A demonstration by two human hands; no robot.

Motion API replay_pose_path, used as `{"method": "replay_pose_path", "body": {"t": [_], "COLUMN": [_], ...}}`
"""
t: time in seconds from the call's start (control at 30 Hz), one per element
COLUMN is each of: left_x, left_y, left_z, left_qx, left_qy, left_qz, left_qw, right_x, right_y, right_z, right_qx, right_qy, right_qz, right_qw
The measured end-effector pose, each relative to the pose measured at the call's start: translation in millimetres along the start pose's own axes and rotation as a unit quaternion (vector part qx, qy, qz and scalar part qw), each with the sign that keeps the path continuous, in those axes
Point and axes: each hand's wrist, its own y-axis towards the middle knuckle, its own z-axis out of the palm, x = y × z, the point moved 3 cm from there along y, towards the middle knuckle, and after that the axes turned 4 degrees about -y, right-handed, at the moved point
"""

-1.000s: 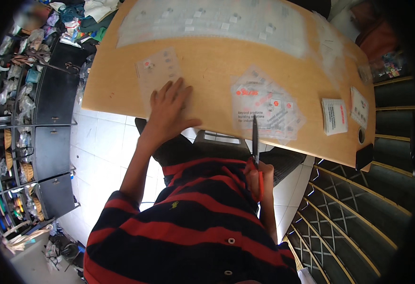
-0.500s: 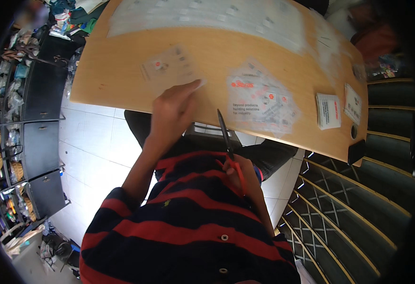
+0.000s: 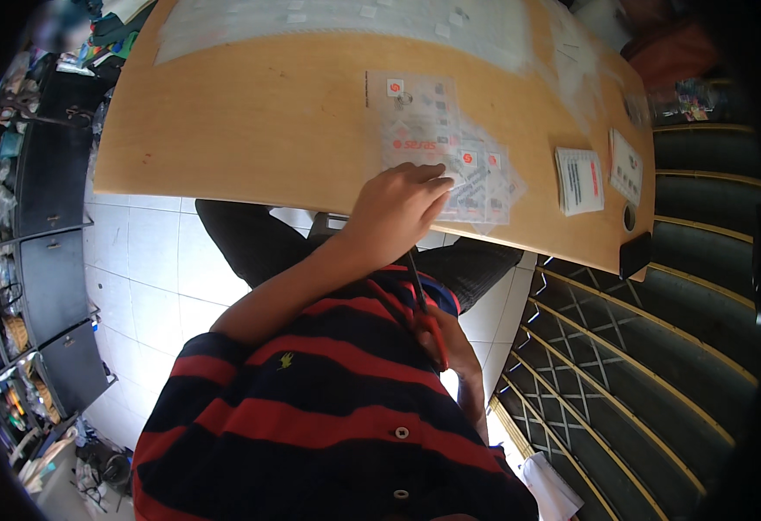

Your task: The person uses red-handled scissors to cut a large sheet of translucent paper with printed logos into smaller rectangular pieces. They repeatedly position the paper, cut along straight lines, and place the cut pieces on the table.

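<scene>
My left hand is closed at the near edge of a clear printed plastic bag, over the table's front part. The bag lies partly across several similar printed plastic bags, which overlap one another in a loose pile. Low in front of my striped shirt, my right hand is wrapped round the red handles of a pair of scissors. Their dark blades point away from me toward the table edge, and my left wrist hides part of them near the tip.
A wooden table spans the front. Large translucent plastic sheets cover its far side. Two stacks of printed cards, one nearer and one farther right, lie by a cable hole. Dark cabinets stand left; a folding metal gate is at right.
My left hand has moved right with the plastic bag, from the table's left part onto the pile. My right hand keeps the scissors low. The view has shifted a little.
</scene>
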Motion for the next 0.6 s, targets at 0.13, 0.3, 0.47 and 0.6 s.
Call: {"method": "replay_pose_path", "body": {"t": [0.13, 0.3, 0.47, 0.6], "left_x": [12, 35, 70, 62], "left_y": [-21, -39, -47, -27], "left_z": [-35, -101, -126, -119], "left_qx": [-0.011, -0.1, -0.193, -0.214], "left_qy": [0.055, 0.026, -0.272, -0.457], "left_qz": [0.078, 0.004, -0.032, 0.033], "left_qw": [0.995, 0.995, 0.942, 0.863], "right_x": [-24, 4, 28, 68], "right_y": [-18, -20, 5, 30], "right_z": [-12, -24, -29, -23], "right_qx": [0.051, -0.089, -0.21, -0.206], "right_qy": [0.092, 0.116, 0.155, 0.218], "right_qz": [0.025, -0.074, -0.187, -0.256], "right_qw": [0.994, 0.987, 0.947, 0.919]}}
